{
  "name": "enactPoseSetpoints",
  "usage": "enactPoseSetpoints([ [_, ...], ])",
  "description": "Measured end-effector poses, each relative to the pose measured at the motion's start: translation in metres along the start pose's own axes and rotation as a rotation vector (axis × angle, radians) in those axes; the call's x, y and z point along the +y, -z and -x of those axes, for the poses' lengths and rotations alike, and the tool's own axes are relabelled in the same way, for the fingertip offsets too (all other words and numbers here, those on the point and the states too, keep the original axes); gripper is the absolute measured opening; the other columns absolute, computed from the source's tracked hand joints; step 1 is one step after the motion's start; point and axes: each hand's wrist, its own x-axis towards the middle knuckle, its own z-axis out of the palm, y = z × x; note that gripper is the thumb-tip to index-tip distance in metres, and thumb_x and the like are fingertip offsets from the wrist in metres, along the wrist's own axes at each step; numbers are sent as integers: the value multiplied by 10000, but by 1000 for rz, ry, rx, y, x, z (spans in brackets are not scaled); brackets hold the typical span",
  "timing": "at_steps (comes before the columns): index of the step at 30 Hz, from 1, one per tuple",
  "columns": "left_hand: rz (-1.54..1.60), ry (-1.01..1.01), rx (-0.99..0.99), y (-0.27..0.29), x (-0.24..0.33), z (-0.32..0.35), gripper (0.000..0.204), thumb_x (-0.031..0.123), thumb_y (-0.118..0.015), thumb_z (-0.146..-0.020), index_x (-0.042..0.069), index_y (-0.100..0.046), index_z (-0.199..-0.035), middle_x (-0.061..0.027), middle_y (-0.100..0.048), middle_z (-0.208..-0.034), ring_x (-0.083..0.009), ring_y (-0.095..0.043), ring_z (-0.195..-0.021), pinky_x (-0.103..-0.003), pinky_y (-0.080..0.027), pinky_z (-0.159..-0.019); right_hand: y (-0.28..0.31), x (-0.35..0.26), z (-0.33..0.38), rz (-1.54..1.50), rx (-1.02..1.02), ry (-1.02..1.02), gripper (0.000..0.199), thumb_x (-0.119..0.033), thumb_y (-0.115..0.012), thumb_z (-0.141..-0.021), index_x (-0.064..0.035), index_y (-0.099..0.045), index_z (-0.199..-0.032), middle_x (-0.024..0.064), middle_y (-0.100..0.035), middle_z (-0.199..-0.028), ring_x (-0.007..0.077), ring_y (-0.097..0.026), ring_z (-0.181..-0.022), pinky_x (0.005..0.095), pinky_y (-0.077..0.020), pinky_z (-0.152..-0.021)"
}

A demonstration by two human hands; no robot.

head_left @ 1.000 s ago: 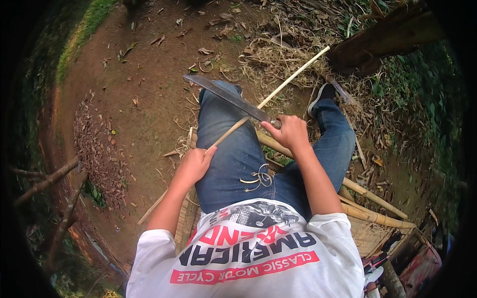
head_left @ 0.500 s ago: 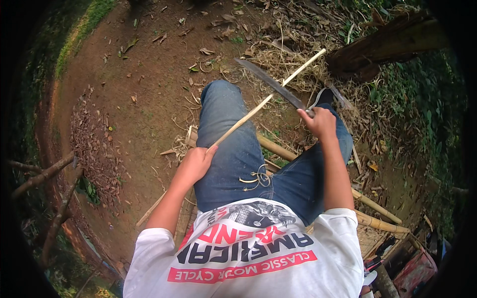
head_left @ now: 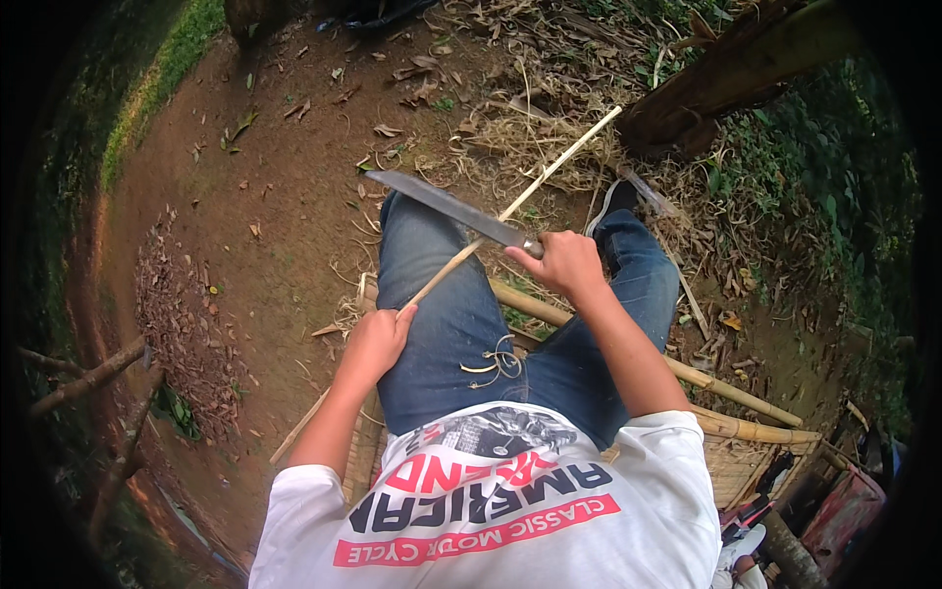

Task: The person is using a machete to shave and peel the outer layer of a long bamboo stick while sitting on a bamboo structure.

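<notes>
A pale, thin bamboo stick (head_left: pixel 556 165) slants up and to the right across my left thigh. My left hand (head_left: pixel 378 339) is closed around its lower end. In my right hand (head_left: pixel 564 263) is the handle of a machete (head_left: pixel 446 206), gripped with the fingers wrapped round it. The long grey blade crosses the stick near my left knee, its tip pointing to the far left. Curled pale shavings (head_left: pixel 500 363) lie on my jeans at the lap.
Under my legs runs a bamboo pole (head_left: pixel 535 302), part of a bamboo seat (head_left: pixel 731 461). A thick trunk (head_left: pixel 726 83) leans at the far right beside heaped dry shavings (head_left: pixel 520 118). Branches (head_left: pixel 93 378) stand at left, and a reddish object (head_left: pixel 844 520) lies at lower right.
My right hand has drawn the machete nearer and to the left, so the blade now crosses the stick lower down. My left hand keeps its hold on the stick's end.
</notes>
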Motion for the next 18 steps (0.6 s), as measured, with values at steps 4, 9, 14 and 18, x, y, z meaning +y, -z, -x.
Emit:
enactPoseSetpoints([
  [4, 13, 15, 18, -2, -12, 5, 582, 422, -474, -972, -58, -660, -699, -305, -601, -705, -467, -610, -690, -512, -487, -660, 2, 29, -14, 49, 21, -59, 785, -788, -459, -791, -46, -706, -721, 175, -650, -656, 351, -663, -647, 428, -531, -610],
  [9, -34, -34, -11, 3, -4, -3, 600, 442, -466, -969, -55, -661, -696, -299, -605, -701, -465, -613, -689, -515, -487, -658, 29, 108, -14, 188, 89, -311, 813, -755, -443, -828, 13, -688, -719, 227, -657, -705, 382, -667, -714, 463, -529, -656],
  [14, -5, -2, -31, 3, 1, -5, 601, 441, -465, -970, -55, -661, -693, -296, -607, -697, -463, -614, -689, -512, -490, -663, 23, 66, -12, 32, 116, -278, 767, -727, -455, -843, -8, -695, -720, 221, -652, -688, 389, -661, -700, 470, -530, -657],
  [18, -36, -17, -13, 2, -2, -4, 588, 436, -467, -971, -53, -661, -706, -292, -608, -698, -460, -614, -693, -506, -490, -662, 3, 32, -12, -10, 22, -94, 787, -754, -450, -822, -13, -686, -704, 211, -649, -681, 381, -660, -687, 467, -531, -653],
])
